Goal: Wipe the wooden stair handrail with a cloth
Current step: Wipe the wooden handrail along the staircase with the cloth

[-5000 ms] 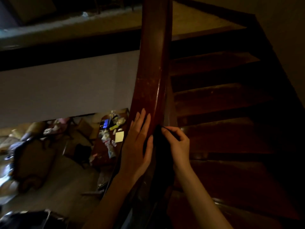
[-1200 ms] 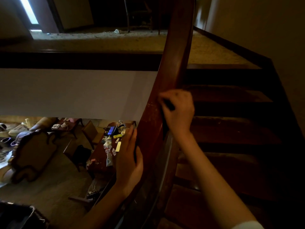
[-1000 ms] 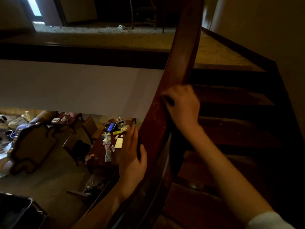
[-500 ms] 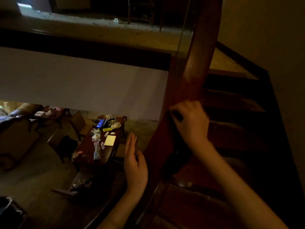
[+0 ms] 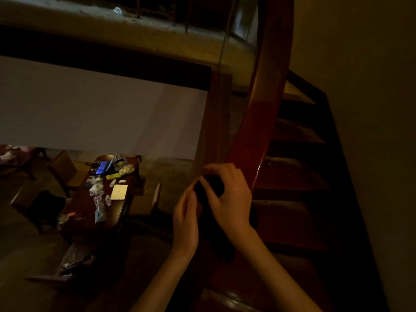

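A glossy reddish-brown wooden handrail (image 5: 265, 122) gleams beside dark wooden stair treads (image 5: 290, 176) with a dull sheen; the black cloth (image 5: 210, 186) looks matt.

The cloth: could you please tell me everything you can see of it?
The cloth is dark, soft-looking fabric, bunched, with a tail hanging below. The right hand grips it; the left hand touches its left edge. It is just left of the wooden handrail; whether they touch is unclear.
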`<state>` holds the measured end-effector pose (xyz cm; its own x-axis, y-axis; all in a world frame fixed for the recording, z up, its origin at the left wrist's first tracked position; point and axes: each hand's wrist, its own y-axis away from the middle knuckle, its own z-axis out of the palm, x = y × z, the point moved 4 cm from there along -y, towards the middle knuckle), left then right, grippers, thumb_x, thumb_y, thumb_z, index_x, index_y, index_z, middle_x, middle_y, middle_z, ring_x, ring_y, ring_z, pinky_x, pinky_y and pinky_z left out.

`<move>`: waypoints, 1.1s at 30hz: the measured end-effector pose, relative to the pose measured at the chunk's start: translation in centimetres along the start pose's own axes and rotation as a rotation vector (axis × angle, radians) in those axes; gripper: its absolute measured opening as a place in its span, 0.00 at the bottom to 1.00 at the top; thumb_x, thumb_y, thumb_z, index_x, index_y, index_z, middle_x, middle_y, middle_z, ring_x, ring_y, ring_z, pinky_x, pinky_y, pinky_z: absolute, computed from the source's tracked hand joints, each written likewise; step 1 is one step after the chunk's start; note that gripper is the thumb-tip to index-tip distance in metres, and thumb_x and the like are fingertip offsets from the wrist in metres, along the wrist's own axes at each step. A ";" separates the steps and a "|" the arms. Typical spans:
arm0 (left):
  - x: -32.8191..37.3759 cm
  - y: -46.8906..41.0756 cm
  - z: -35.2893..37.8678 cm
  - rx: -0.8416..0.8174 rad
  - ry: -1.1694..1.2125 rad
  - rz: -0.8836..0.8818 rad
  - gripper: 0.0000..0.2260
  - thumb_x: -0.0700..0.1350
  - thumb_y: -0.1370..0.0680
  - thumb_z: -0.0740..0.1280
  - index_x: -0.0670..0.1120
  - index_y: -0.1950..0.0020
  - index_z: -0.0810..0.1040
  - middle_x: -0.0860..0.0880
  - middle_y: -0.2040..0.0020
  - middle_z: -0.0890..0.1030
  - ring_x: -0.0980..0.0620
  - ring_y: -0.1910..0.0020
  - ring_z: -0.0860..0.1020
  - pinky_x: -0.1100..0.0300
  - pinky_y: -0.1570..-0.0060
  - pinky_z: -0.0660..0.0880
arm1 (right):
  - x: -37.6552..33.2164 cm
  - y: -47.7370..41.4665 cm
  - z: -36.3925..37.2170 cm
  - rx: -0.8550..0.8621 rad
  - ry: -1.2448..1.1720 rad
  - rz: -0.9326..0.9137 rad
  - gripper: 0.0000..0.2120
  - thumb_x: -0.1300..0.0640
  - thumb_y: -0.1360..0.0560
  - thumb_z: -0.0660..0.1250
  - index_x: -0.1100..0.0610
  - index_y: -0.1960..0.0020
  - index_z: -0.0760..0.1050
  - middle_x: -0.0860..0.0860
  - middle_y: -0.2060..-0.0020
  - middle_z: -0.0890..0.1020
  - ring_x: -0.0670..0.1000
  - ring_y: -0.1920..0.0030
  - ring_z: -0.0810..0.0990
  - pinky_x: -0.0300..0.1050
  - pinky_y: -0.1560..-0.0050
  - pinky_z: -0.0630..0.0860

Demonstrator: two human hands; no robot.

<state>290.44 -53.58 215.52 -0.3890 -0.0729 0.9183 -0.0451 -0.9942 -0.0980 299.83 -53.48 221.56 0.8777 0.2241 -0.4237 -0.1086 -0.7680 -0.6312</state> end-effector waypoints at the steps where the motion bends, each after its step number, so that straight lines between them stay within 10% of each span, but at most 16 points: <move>1: 0.3 0.0 0.2 -0.032 0.036 0.015 0.12 0.56 0.23 0.59 0.66 0.40 0.70 0.76 0.47 0.77 0.74 0.44 0.75 0.77 0.53 0.72 | -0.3 -0.4 -0.2 0.055 -0.161 0.112 0.12 0.49 0.23 0.66 0.55 0.44 0.76 0.48 0.49 0.77 0.46 0.48 0.77 0.47 0.51 0.77; 5: 3.1 -1.6 0.6 0.018 0.120 0.138 0.10 0.58 0.24 0.65 0.72 0.45 0.75 0.66 0.46 0.81 0.64 0.47 0.80 0.72 0.54 0.75 | -2.8 -1.8 1.2 0.067 -0.663 0.313 0.13 0.46 0.21 0.63 0.52 0.42 0.67 0.51 0.46 0.74 0.51 0.43 0.76 0.58 0.42 0.75; 10: 3.5 -5.4 -3.3 0.181 0.004 0.129 0.12 0.55 0.27 0.71 0.66 0.45 0.75 0.63 0.46 0.81 0.64 0.46 0.79 0.69 0.51 0.76 | -1.5 -2.7 -1.2 0.301 -0.134 0.161 0.09 0.47 0.22 0.62 0.47 0.44 0.68 0.45 0.47 0.72 0.45 0.43 0.71 0.47 0.39 0.64; 13: 1.5 -7.3 -4.7 -0.072 -0.253 0.050 0.11 0.47 0.26 0.73 0.63 0.50 0.79 0.59 0.48 0.83 0.62 0.48 0.79 0.67 0.50 0.76 | 0.7 -1.3 -1.5 0.426 0.085 0.264 0.14 0.50 0.22 0.63 0.57 0.40 0.73 0.54 0.41 0.72 0.51 0.36 0.68 0.55 0.34 0.62; 20: -2.2 -6.3 -3.6 -0.358 -0.063 -0.184 0.08 0.50 0.29 0.74 0.62 0.54 0.83 0.58 0.55 0.85 0.59 0.57 0.83 0.69 0.63 0.77 | 3.0 -0.9 -1.2 0.505 -0.046 0.406 0.21 0.55 0.20 0.63 0.60 0.30 0.63 0.58 0.33 0.63 0.35 0.38 0.66 0.24 0.42 0.66; 29: 1.0 -14.4 5.3 -0.270 0.037 -0.062 0.05 0.46 0.26 0.75 0.51 0.52 0.82 0.54 0.58 0.84 0.56 0.58 0.83 0.65 0.62 0.78 | 3.4 -0.9 -0.9 0.451 0.038 0.467 0.20 0.55 0.20 0.62 0.57 0.30 0.62 0.54 0.33 0.63 0.42 0.36 0.69 0.26 0.48 0.70; 33: -0.9 -13.0 3.1 -0.432 0.112 -0.187 0.04 0.49 0.28 0.75 0.59 0.58 0.83 0.54 0.58 0.85 0.53 0.61 0.84 0.64 0.65 0.79 | 2.9 -1.0 -0.9 0.435 0.141 0.417 0.20 0.63 0.21 0.64 0.56 0.31 0.64 0.56 0.32 0.63 0.28 0.38 0.63 0.18 0.48 0.64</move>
<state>294.19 -40.82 217.20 -0.4333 0.1366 0.8909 -0.4922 -0.8639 -0.1069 302.91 -52.63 221.56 0.7700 -0.1467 -0.6209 -0.6106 -0.4518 -0.6504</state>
